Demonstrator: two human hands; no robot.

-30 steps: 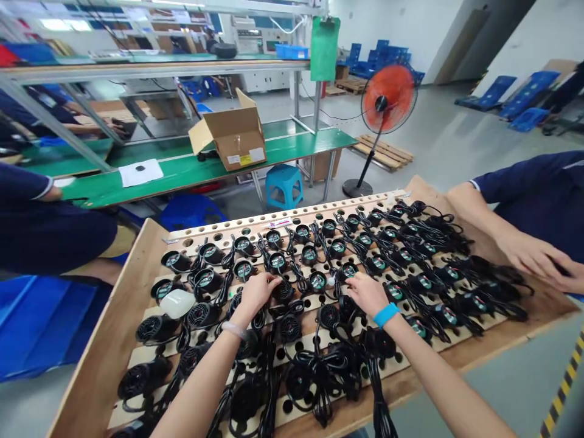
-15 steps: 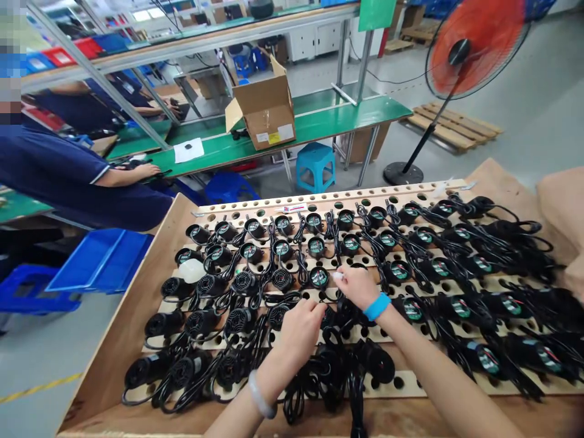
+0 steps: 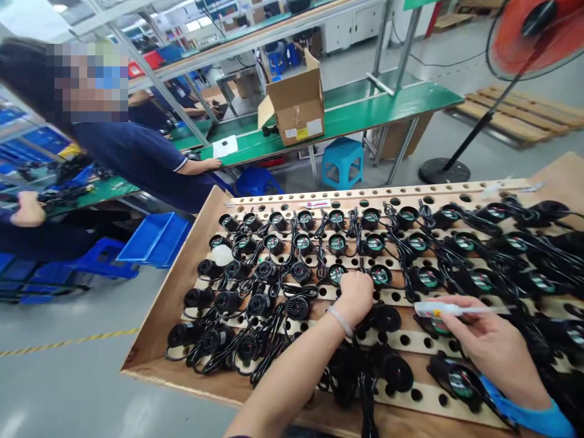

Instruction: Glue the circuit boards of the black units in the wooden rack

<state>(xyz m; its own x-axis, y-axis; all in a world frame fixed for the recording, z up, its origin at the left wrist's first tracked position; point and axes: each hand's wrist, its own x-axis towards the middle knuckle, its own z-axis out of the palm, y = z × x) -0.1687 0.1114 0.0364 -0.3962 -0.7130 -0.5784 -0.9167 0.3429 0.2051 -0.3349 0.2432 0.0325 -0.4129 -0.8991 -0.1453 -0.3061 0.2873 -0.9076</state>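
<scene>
cardboard box (image 3: 296,103) on green bench (image 3: 365,112); blue stool (image 3: 343,162); orange fan (image 3: 533,33), seemingly running

— What's different from a second ago?
— The left hand (image 3: 354,298) has crossed from the tray's left part to its middle, onto a black unit (image 3: 382,317).
— And the right hand (image 3: 495,344)?
— Pulled back toward the near right edge, now holding a white pen-like tool (image 3: 444,310), possibly a marker.
</scene>
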